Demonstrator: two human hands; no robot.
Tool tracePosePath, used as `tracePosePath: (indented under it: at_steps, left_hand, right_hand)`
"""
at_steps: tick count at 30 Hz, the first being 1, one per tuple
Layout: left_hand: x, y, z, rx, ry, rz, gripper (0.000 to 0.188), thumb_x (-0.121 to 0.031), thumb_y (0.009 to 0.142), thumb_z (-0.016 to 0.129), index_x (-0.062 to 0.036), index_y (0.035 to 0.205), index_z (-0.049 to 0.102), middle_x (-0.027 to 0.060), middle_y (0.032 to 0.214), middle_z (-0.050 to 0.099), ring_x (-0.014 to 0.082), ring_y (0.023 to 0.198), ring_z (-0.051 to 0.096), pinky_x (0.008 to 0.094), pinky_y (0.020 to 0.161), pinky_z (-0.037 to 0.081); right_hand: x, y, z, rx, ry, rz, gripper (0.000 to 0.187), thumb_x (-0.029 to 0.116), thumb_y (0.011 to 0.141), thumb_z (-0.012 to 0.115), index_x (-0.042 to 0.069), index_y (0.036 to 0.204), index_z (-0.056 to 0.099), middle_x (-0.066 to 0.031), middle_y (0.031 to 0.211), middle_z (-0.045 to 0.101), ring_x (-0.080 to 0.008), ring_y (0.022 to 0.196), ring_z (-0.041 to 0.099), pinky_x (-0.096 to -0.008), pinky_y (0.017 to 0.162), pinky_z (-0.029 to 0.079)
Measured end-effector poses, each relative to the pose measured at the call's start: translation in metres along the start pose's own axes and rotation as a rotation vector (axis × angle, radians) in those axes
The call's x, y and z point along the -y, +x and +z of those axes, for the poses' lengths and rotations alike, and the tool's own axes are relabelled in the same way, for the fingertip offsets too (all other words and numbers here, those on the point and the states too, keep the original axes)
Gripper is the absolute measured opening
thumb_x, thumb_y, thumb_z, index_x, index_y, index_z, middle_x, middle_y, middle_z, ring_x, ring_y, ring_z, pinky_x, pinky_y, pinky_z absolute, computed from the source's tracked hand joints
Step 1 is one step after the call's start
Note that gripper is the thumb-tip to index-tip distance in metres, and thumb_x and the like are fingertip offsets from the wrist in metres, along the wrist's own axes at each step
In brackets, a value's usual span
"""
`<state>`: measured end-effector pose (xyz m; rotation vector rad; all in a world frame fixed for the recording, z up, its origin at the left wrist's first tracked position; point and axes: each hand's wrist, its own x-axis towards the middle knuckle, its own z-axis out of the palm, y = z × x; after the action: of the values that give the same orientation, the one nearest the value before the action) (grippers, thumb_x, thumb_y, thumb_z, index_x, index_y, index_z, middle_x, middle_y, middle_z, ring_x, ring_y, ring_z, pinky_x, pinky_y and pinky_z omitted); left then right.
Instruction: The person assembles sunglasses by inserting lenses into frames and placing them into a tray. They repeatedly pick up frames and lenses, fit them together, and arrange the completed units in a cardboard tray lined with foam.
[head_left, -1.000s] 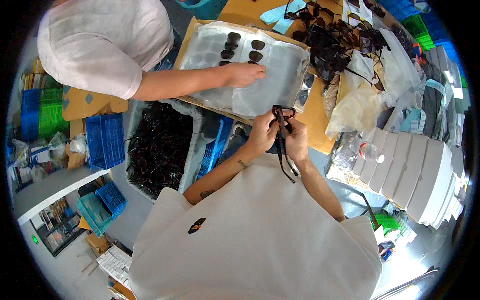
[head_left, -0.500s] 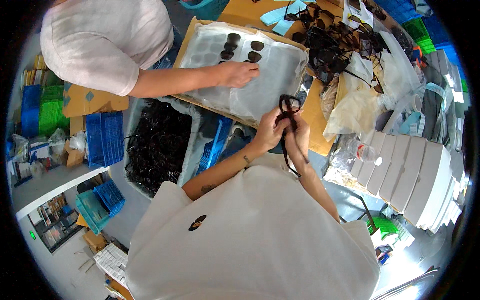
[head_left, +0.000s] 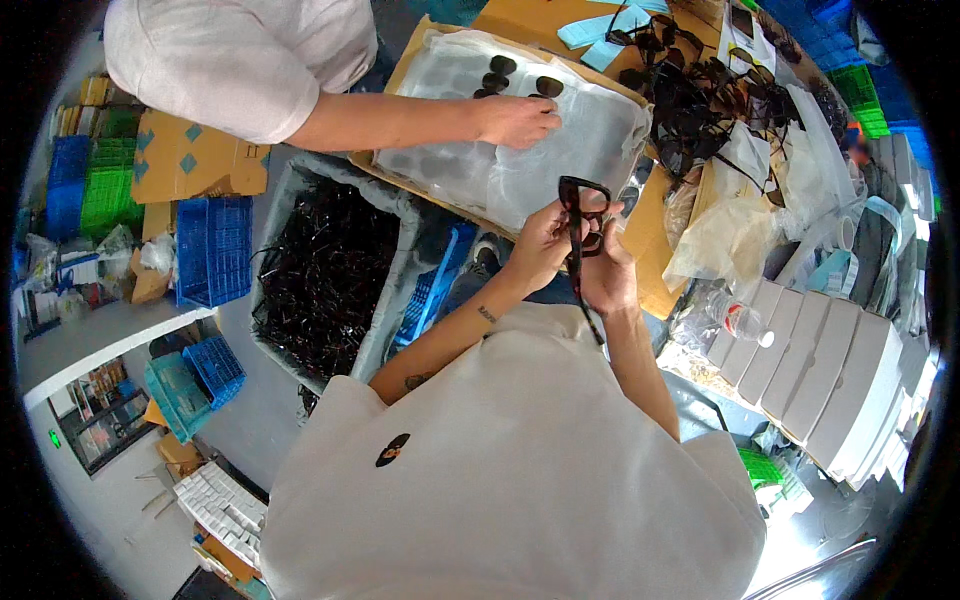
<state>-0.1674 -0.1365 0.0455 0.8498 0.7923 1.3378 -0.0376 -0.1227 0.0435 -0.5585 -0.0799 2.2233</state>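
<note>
A dark eyeglass frame is held upright before my chest, one temple hanging down toward my shirt. My left hand pinches it from the left side. From the right, my right hand grips its other side, the thumb up near the lower rim. Whether a lens sits in the rims I cannot tell. Just beyond my hands lies a shallow carton lined with white paper, with a few dark lenses on it. A co-worker's hand reaches over the paper with its fingers bent down.
Many dark glasses are heaped at the far right of the table. A grey bin of dark frame parts stands at left, beside a blue basket. White boxes and a plastic bottle are on the right.
The eyeglass frame has turned, so its front now faces more to the side and its rims show more clearly. My right hand has opened out around it. The co-worker's hand stays over the carton.
</note>
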Motion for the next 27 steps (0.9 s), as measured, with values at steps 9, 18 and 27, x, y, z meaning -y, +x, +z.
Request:
tracePosePath:
  at_steps: [9, 18, 27]
  left_hand:
    - [-0.017, -0.022, -0.04, -0.235, -0.001, 0.239, 0.026, -0.011, 0.099, 0.047, 0.0017, 0.121, 0.049, 0.0165, 0.119, 0.061, 0.0181, 0.101, 0.06, 0.0299, 0.09, 0.047]
    - [-0.061, -0.093, -0.112, -0.692, 0.181, -0.203, 0.045, -0.046, 0.101, 0.038, -0.0043, 0.091, 0.052, 0.0014, 0.075, 0.049, 0.0102, 0.061, 0.043, 0.0261, 0.052, 0.04]
    - [-0.105, -0.076, -0.064, -0.206, 0.331, -0.113, 0.021, -0.026, 0.099, 0.051, -0.0048, 0.096, 0.051, 0.0097, 0.082, 0.065, 0.0212, 0.07, 0.064, 0.036, 0.065, 0.053]
  right_hand:
    - [-0.002, 0.059, -0.016, -0.379, -0.726, -0.232, 0.025, 0.013, 0.089, 0.065, 0.006, 0.112, 0.059, -0.001, 0.086, 0.063, -0.0108, 0.07, 0.056, -0.0254, 0.063, 0.045]
    - [-0.021, 0.206, -0.05, -0.374, -1.608, -0.372, 0.018, 0.012, 0.078, 0.072, 0.002, 0.091, 0.067, -0.0115, 0.082, 0.068, -0.0228, 0.071, 0.066, -0.0345, 0.064, 0.052]
    - [0.017, 0.151, -0.007, -0.482, -1.571, -0.788, 0.019, 0.014, 0.079, 0.071, 0.004, 0.093, 0.062, -0.0121, 0.086, 0.065, -0.0282, 0.075, 0.063, -0.0374, 0.07, 0.052]
